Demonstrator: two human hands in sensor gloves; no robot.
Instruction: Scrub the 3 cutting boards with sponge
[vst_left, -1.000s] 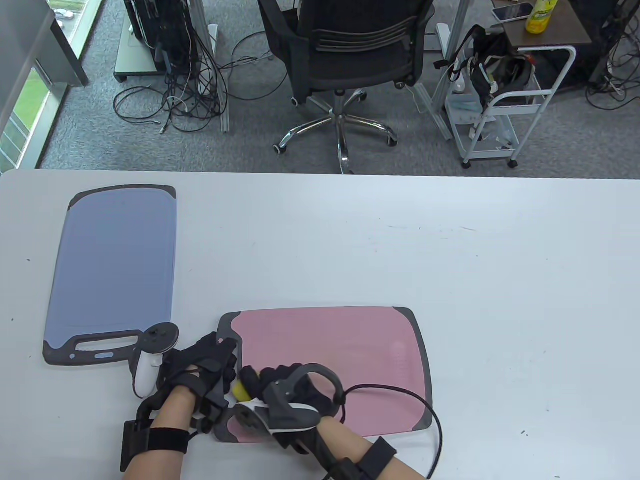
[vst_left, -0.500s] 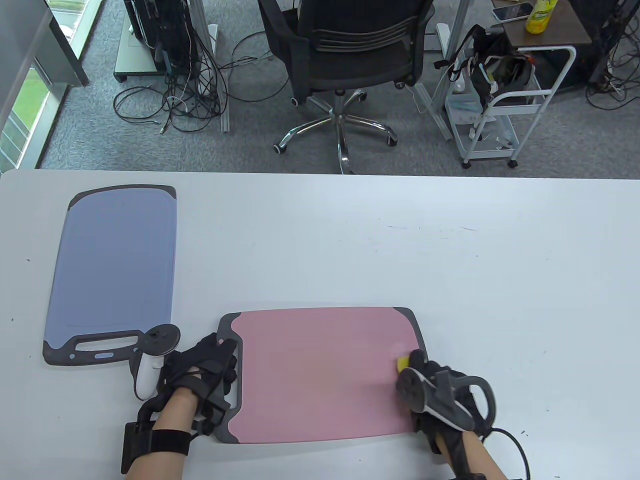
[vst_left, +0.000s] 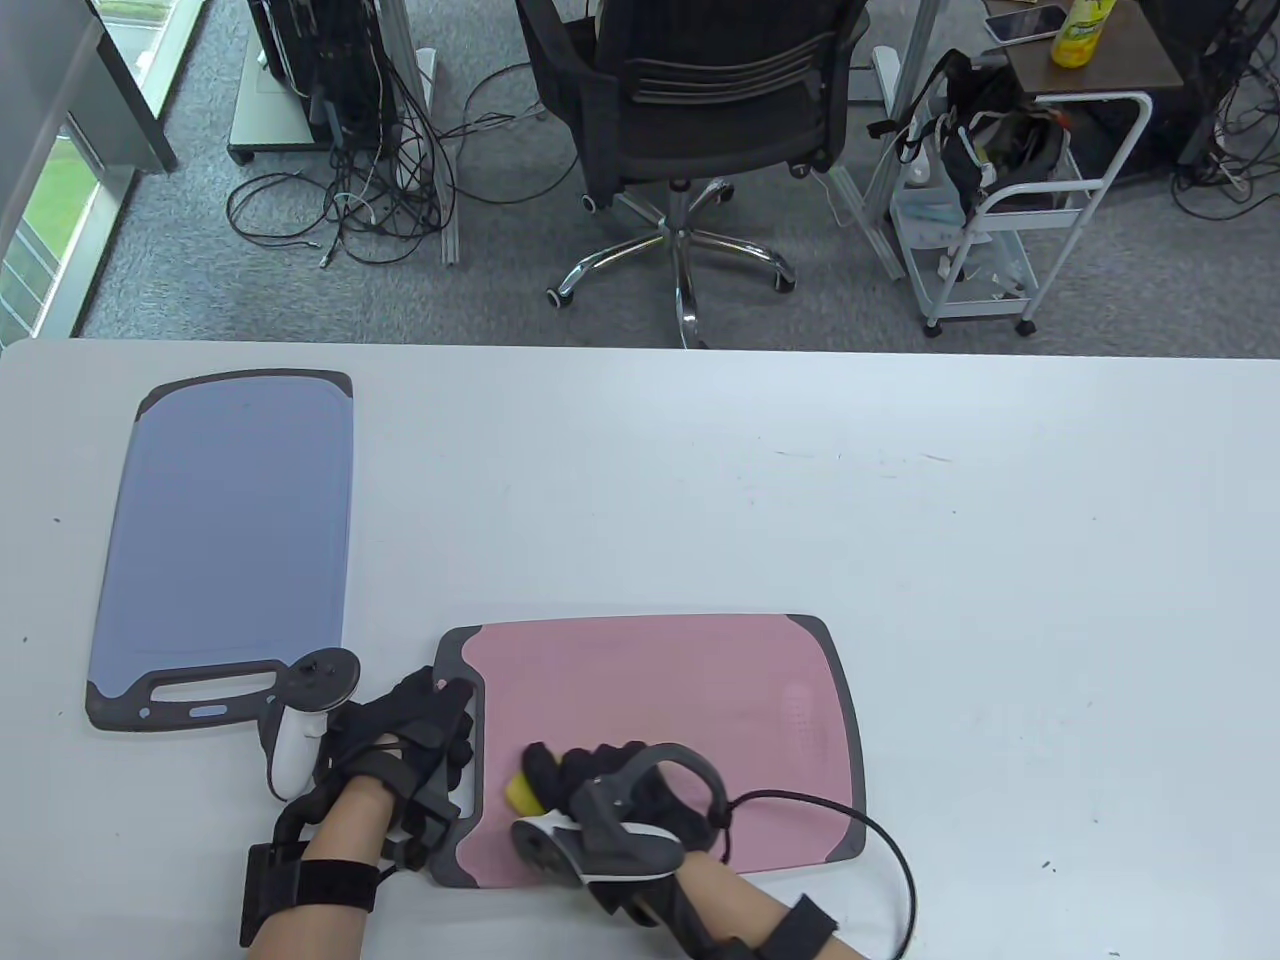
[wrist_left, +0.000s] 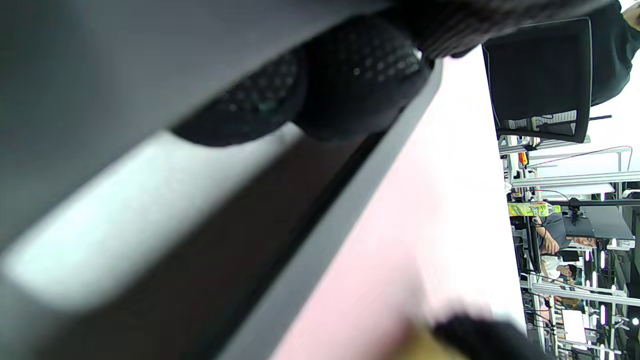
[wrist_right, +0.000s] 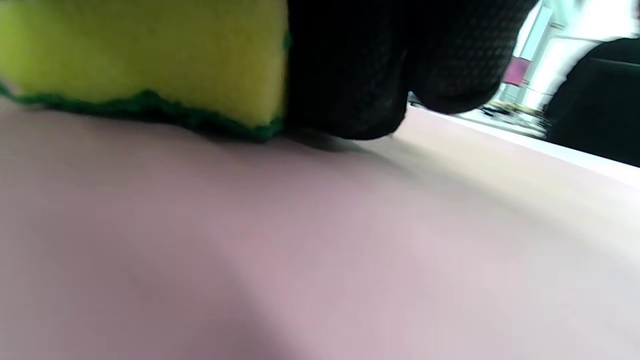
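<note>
A pink cutting board (vst_left: 690, 700) with a grey rim lies near the table's front edge. My right hand (vst_left: 560, 775) grips a yellow sponge (vst_left: 519, 793) with a green scrub side (wrist_right: 140, 55) and presses it flat on the board's pink surface (wrist_right: 320, 250) near the left, front part. My left hand (vst_left: 455, 725) rests on the board's grey handle end (vst_left: 470, 700), its fingertips (wrist_left: 360, 85) pressing on the grey bar beside the slot. A blue cutting board (vst_left: 230, 530) lies at the left of the table, untouched. I see only these two boards.
The white table (vst_left: 900, 520) stretches bare to the right and back. A cable (vst_left: 880, 830) trails from my right wrist across the pink board's right corner. Beyond the table's far edge stand an office chair (vst_left: 690, 110) and a white cart (vst_left: 1010, 200).
My right hand swept the sponge from the board's left side to its right edge, then back to the left. The left hand and both boards stayed put.
</note>
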